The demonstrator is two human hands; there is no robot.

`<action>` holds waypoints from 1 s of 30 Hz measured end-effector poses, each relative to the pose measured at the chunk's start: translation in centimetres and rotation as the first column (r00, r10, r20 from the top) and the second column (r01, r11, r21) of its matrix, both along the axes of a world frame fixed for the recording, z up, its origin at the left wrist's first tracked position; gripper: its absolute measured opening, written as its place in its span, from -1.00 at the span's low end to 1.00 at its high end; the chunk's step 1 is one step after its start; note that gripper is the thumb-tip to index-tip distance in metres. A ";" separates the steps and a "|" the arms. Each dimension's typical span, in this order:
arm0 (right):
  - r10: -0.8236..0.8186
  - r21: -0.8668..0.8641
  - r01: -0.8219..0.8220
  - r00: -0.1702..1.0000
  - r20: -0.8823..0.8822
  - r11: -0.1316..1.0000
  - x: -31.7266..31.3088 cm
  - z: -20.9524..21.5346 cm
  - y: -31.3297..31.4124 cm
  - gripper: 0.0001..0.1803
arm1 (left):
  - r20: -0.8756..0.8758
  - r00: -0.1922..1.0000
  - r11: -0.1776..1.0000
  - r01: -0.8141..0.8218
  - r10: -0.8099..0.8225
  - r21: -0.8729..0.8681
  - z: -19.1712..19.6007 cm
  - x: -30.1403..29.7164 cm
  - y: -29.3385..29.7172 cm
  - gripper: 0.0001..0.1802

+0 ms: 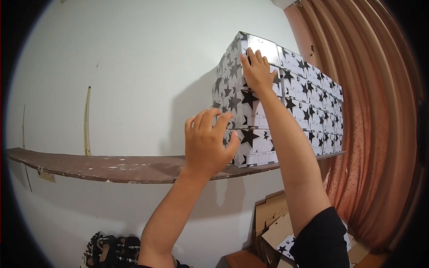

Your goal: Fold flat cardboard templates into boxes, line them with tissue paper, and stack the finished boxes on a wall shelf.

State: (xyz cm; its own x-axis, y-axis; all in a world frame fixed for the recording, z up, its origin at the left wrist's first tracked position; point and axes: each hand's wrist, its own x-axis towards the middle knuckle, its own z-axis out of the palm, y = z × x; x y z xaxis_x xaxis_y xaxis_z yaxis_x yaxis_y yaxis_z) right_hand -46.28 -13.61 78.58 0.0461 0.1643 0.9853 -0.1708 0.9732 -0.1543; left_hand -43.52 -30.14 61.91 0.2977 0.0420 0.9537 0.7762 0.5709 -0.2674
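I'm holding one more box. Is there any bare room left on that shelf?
Yes: the wooden shelf lies bare from its left end up to the left hand. To the right it is crowded: the star-printed boxes are stacked in rows as far as the curtain, with the right hand on the top box.

Star boxes (286, 85): I see white cartons with black stars, stacked three high in a row on the shelf.
Box labels (261, 157): small white rectangles on the end faces.
Flat cardboard (272, 219): brown sheets leaning below.
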 end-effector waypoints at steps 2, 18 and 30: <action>0.117 0.003 -0.117 0.992 0.055 0.993 1.2 -0.8 -0.2 -0.38 | 0.017 1.000 1.000 -0.004 0.004 -0.010 -0.1 0.0 -0.1 -0.66; 0.378 -0.095 -0.391 0.916 -0.133 0.915 20.9 -40.1 11.8 -0.78 | -0.065 0.546 0.547 0.837 -0.835 0.015 -24.6 9.3 -1.5 -0.59; -0.036 -0.674 0.344 0.904 0.426 0.654 30.6 -68.9 21.2 -0.78 | 0.962 -0.195 0.801 0.537 -0.190 0.266 -57.5 7.8 17.4 -0.53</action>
State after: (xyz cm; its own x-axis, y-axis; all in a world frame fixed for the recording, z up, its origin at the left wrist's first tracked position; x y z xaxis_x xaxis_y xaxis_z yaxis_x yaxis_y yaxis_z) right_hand -15.68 7.59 9.67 -0.1524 0.8502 0.5039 0.2194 0.5263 -0.8215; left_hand -35.71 -12.76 4.46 -0.8184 0.5192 0.2462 0.3750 0.1578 0.9135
